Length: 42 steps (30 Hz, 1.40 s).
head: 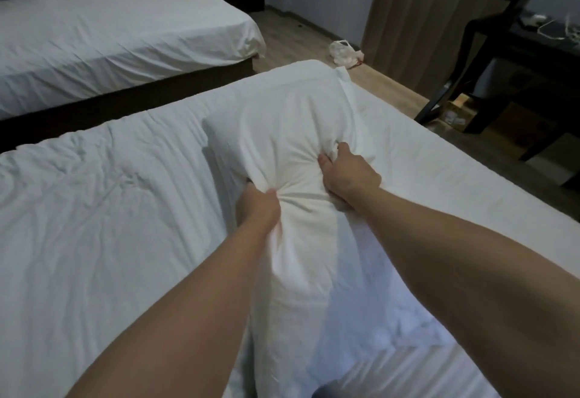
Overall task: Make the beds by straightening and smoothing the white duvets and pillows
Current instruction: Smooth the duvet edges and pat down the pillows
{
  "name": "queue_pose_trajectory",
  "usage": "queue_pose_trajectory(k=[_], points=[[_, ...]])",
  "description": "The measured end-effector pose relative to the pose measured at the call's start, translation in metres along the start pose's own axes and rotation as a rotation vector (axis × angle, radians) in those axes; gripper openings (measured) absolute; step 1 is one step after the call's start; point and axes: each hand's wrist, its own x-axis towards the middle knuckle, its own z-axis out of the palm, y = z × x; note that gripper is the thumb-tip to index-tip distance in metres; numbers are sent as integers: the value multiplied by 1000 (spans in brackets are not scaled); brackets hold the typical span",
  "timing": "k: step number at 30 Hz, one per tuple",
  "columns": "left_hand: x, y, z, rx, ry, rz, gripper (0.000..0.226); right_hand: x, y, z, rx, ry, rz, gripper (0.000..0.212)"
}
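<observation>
The white pillow (292,134) runs lengthwise from near to far over the duvet (103,209), left hand (259,206) and right hand (346,178) each gripping a fistful of its middle, a second bed (110,40) far left.

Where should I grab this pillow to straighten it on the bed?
Probably by its two long side edges, coming in from either side. The pillow lies lengthwise away from you, and the left hand and right hand gripping its middle bunch it into a waist.

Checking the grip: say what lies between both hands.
Head view: only the bunched white pillow lies between the left hand and the right hand.
</observation>
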Motion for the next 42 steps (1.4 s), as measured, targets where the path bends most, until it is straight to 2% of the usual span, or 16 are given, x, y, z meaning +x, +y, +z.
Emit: queue_pose_trajectory(k=[2, 5, 10, 17, 23, 26, 28, 29, 31, 33, 34, 36, 39, 42], points=[[7, -1, -27, -15, 56, 17, 44, -12, -35, -10, 26, 39, -88, 57], [19, -8, -76, -3, 146, 34, 42, -36, -83, -15, 95, 69, -188, 48], [13, -58, -175, 72, 354, 57, 42, -97, -137, 26, 216, -19, -359, 36], [-69, -156, -335, 231, 629, 31, 35, -248, -236, 101, 413, -192, -526, 37], [-152, -215, -497, 403, 862, -33, 38, -398, -343, 114, 587, -342, -713, 37], [-190, -229, -583, 479, 979, -31, 37, -466, -389, 100, 594, -435, -824, 41], [-217, -239, -638, 567, 1025, -91, 40, -503, -411, 96, 474, -525, -992, 47], [-229, -245, -663, 614, 1038, -140, 43, -519, -418, 97, 392, -572, -1099, 52], [-249, -260, -698, 743, 1040, -358, 54, -539, -426, 109, 273, -673, -1229, 66], [-259, -275, -707, 811, 974, -621, 62, -546, -426, 128, 106, -783, -1320, 70], [-260, -285, -703, 793, 913, -690, 65, -549, -423, 137, -7, -839, -1348, 68], [-258, -302, -685, 743, 805, -707, 63, -550, -413, 152, -165, -905, -1387, 61], [-250, -328, -647, 744, 698, -705, 62, -540, -398, 173, -204, -869, -1395, 54], [-235, -342, -602, 717, 652, -736, 68, -514, -387, 186, -282, -854, -1354, 62]])
